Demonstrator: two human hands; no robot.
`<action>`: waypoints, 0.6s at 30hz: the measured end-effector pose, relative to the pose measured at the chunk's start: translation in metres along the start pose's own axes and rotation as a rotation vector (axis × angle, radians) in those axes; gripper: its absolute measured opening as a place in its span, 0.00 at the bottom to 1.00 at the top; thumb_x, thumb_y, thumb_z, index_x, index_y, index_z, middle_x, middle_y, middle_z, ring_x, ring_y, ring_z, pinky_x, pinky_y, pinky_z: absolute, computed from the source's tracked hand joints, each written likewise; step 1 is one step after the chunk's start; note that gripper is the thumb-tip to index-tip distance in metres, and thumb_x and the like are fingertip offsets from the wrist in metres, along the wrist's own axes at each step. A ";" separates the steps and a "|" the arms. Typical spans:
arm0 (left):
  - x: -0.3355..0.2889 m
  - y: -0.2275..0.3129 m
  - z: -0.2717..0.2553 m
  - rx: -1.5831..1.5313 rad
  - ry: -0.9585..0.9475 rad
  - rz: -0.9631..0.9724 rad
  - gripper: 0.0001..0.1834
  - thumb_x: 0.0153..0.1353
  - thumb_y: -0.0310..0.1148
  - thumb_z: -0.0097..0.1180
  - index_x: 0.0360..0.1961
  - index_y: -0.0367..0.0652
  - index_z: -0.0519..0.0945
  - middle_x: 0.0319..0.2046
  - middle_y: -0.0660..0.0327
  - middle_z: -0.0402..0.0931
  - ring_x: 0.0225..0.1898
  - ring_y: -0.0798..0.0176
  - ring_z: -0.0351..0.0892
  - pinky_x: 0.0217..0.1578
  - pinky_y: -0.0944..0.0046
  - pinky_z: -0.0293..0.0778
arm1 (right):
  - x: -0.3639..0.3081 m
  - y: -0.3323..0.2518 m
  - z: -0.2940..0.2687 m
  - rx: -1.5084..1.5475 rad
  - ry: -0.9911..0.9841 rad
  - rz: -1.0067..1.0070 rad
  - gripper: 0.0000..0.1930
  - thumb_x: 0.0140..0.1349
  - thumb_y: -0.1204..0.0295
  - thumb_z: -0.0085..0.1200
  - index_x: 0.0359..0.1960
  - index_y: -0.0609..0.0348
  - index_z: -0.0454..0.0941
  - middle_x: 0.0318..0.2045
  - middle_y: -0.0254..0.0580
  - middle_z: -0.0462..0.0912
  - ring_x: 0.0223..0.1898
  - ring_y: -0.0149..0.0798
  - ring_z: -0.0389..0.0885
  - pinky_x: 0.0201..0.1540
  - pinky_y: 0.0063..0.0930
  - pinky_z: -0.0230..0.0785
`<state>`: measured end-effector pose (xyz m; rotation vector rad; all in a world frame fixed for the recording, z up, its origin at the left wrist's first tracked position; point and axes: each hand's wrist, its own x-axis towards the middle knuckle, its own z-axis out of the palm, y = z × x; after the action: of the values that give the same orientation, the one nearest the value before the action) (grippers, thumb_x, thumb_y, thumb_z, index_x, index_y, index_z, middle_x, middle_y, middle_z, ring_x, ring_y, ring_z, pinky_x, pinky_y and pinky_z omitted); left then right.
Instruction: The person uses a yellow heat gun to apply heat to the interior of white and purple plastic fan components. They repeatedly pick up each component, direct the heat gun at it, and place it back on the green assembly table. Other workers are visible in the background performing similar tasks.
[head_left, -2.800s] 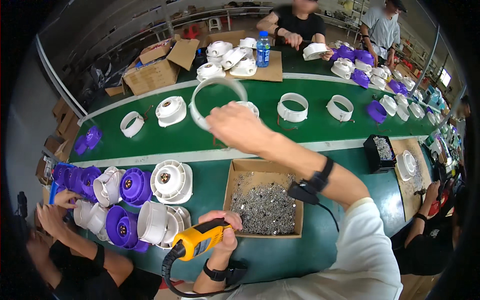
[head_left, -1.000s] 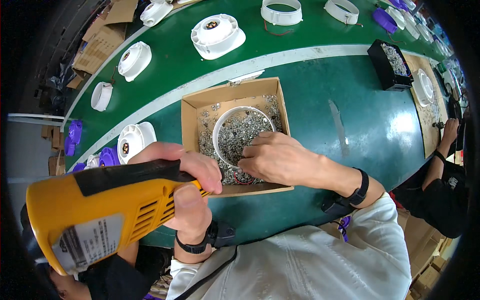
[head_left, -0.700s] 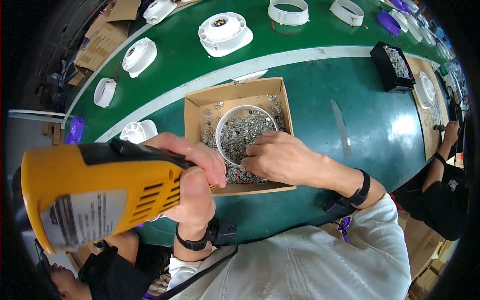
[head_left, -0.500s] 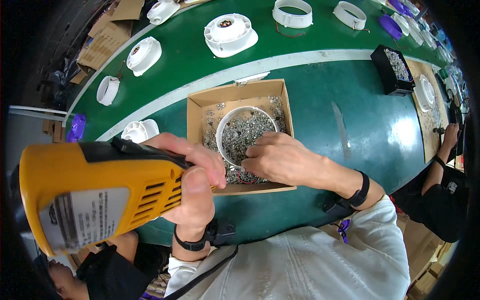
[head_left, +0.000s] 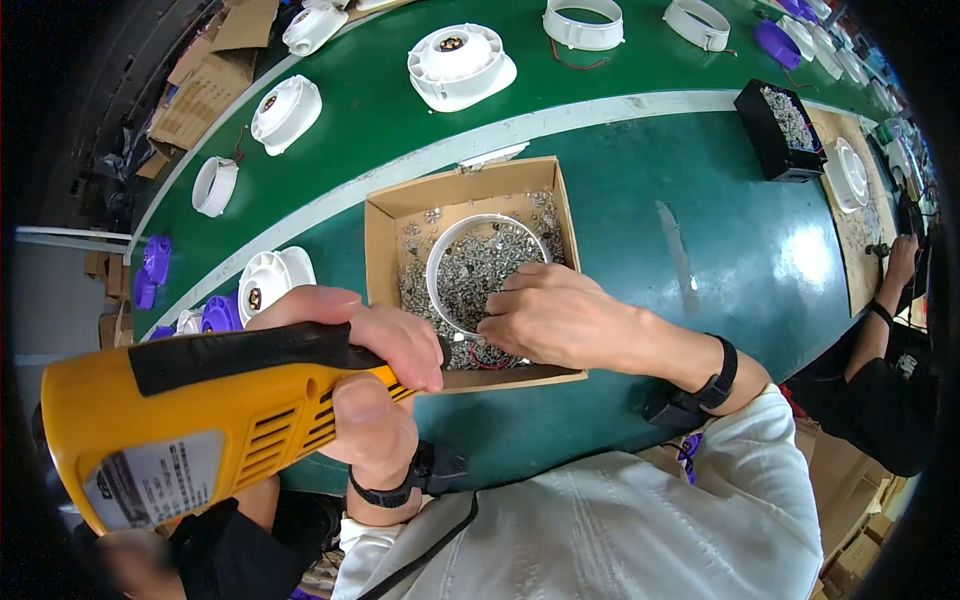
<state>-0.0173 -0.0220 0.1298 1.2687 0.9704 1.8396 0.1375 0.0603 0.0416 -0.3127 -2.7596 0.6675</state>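
My left hand (head_left: 395,345) is wrapped round the black grip of a yellow power tool (head_left: 205,420) with vent slots and a label. The tool's front end is hidden behind my hand. An open cardboard box (head_left: 465,182) stands before me, with many small metal screws (head_left: 480,265) in it. On the screws rests a white plastic ring (head_left: 433,285). My right hand (head_left: 565,318) has its fingers curled over the ring's near right rim; its fingertips are partly hidden. Below them a red wire (head_left: 487,362) loops near the box's front wall.
White motor housings (head_left: 460,75) and rings (head_left: 583,30) line the green surface beyond a pale curved strip (head_left: 560,122). Purple and white parts (head_left: 222,313) sit behind the tool. A black bin (head_left: 780,130) of screws stands far right. Co-workers are on both sides.
The power tool has tilted, its rear end lower, which uncovers purple and white parts behind it. My right hand stays at the ring with little change.
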 end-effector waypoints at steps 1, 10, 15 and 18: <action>0.000 0.001 -0.001 -0.032 -0.010 -0.007 0.29 0.60 0.44 0.58 0.51 0.34 0.61 0.18 0.53 0.73 0.17 0.58 0.72 0.22 0.58 0.71 | 0.001 -0.001 -0.001 0.004 -0.004 0.000 0.08 0.54 0.67 0.52 0.23 0.56 0.74 0.23 0.37 0.73 0.32 0.42 0.77 0.37 0.36 0.69; -0.004 0.001 0.001 -0.099 -0.041 -0.092 0.27 0.55 0.39 0.62 0.49 0.36 0.65 0.18 0.54 0.74 0.20 0.57 0.74 0.26 0.56 0.73 | 0.001 -0.003 -0.001 0.010 -0.005 -0.009 0.08 0.54 0.67 0.52 0.22 0.57 0.72 0.22 0.38 0.73 0.31 0.42 0.76 0.37 0.37 0.69; -0.005 0.000 0.006 -0.111 -0.038 -0.073 0.25 0.53 0.35 0.62 0.46 0.36 0.66 0.19 0.55 0.74 0.20 0.59 0.74 0.26 0.59 0.73 | 0.000 -0.006 -0.001 0.003 -0.001 -0.003 0.09 0.54 0.67 0.52 0.21 0.57 0.72 0.22 0.38 0.72 0.31 0.43 0.76 0.37 0.37 0.69; -0.005 -0.001 0.008 -0.134 -0.049 -0.084 0.22 0.52 0.32 0.63 0.43 0.36 0.67 0.19 0.56 0.74 0.19 0.61 0.73 0.25 0.60 0.73 | 0.001 -0.007 -0.001 0.010 -0.011 -0.002 0.09 0.54 0.67 0.52 0.21 0.57 0.71 0.22 0.38 0.72 0.31 0.43 0.76 0.36 0.37 0.69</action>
<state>-0.0083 -0.0247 0.1286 1.1696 0.8466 1.7702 0.1362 0.0545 0.0460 -0.3056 -2.7654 0.6839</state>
